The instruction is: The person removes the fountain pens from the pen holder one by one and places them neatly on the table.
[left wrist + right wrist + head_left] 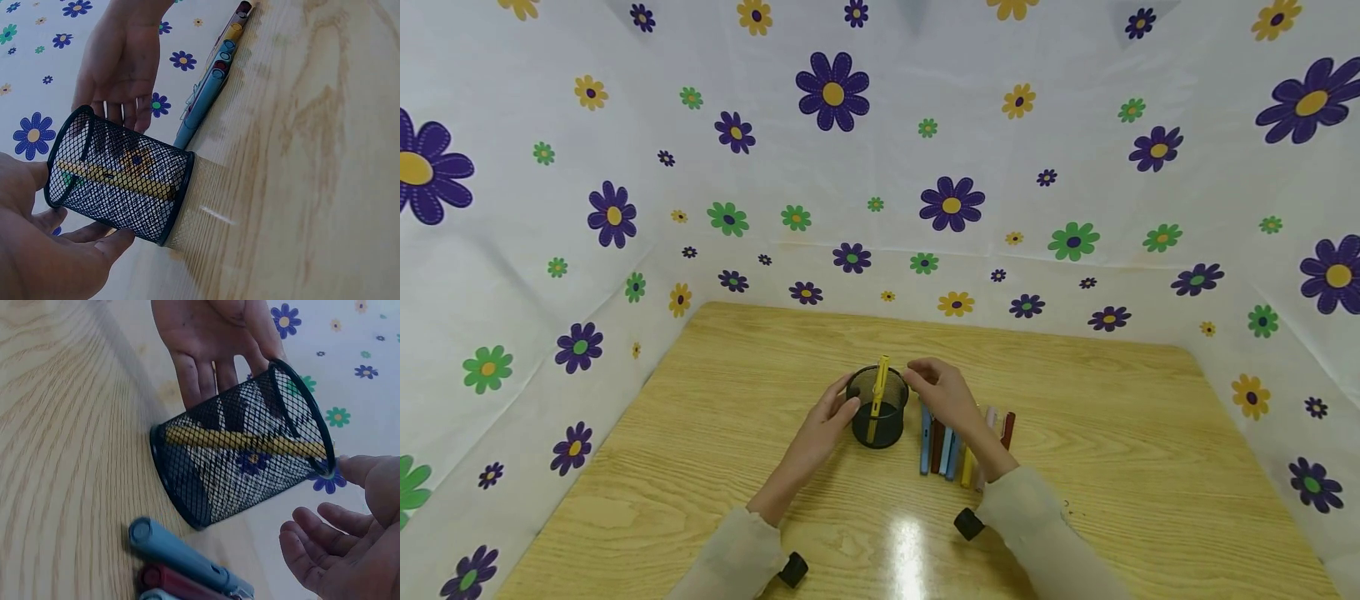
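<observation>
A black mesh pen holder (880, 431) stands upright on the table, with a yellow pen (881, 385) leaning inside it and poking above the rim. My left hand (815, 435) holds the holder's left side, its thumb towards me and the fingers round the far side. At the right of the rim is my right hand (953, 404), fingers loosely bent and holding nothing. In the right wrist view a fingertip of that hand (350, 540) is at the rim; whether it touches I cannot tell.
Right of the holder lies a row of several pens, among them a blue pen (925, 442), a yellow pen (967, 469) and a dark red pen (1008, 429). My right forearm passes over part of the row. A flowered cloth (880, 167) walls the wooden table (737, 367).
</observation>
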Action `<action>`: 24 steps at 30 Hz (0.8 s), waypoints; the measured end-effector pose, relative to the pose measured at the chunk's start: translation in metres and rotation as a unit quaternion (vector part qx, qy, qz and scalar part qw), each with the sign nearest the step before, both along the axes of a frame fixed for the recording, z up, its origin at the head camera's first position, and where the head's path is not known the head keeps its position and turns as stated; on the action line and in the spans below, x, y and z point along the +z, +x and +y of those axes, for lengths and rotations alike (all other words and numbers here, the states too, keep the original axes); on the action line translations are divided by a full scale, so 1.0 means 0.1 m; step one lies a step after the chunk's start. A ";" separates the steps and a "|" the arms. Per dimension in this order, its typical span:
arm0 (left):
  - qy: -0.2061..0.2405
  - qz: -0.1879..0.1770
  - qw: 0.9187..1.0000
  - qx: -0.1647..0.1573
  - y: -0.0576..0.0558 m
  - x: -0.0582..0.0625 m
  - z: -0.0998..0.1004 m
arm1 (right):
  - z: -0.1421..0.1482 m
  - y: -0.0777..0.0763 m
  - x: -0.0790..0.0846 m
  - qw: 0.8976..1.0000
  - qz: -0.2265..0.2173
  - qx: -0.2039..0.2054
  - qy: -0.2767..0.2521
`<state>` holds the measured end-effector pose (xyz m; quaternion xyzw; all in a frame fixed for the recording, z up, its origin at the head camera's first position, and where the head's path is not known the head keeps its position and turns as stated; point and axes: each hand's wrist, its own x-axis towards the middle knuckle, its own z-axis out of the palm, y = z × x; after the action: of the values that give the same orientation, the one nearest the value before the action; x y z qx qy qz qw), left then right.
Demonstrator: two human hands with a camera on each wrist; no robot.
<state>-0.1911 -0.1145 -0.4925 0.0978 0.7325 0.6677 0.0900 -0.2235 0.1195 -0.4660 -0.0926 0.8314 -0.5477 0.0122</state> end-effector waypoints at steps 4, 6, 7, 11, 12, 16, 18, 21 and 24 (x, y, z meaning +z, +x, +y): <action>0.001 -0.002 1.000 -0.004 0.00 0.00 0.00 | -0.13 -0.05 0.00 1.000 -0.009 -0.003 0.002; 0.000 -0.004 1.000 -0.006 0.00 0.00 0.00 | -0.19 -0.06 0.01 1.000 -0.014 -0.004 -0.001; 0.000 -0.005 1.000 -0.006 0.00 -0.01 -0.01 | -0.22 -0.07 0.01 1.000 -0.015 -0.002 -0.002; 0.005 -0.007 1.000 -0.007 0.01 -0.01 -0.01 | -0.32 -0.10 0.00 1.000 -0.012 0.006 -0.005; 0.006 -0.009 1.000 -0.007 0.01 -0.01 -0.01 | -0.33 -0.10 0.00 1.000 -0.007 0.007 -0.004; 0.002 -0.005 1.000 -0.009 0.00 -0.01 -0.01 | -0.39 -0.11 0.02 1.000 0.021 0.017 -0.001; 0.000 -0.006 1.000 -0.007 0.00 -0.01 -0.01 | -0.40 -0.11 0.03 0.999 0.035 0.023 -0.003; -0.005 -0.002 1.000 -0.008 0.00 0.00 -0.01 | -0.41 -0.10 0.03 0.999 0.048 0.023 -0.010; -0.008 0.002 1.000 -0.009 0.01 0.01 0.00 | -0.40 -0.09 0.02 0.998 0.052 0.013 -0.017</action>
<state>-0.1899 -0.1148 -0.4913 0.1051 0.7370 0.6609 0.0948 -0.2324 0.0795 -0.4640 -0.1316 0.8201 -0.5563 -0.0255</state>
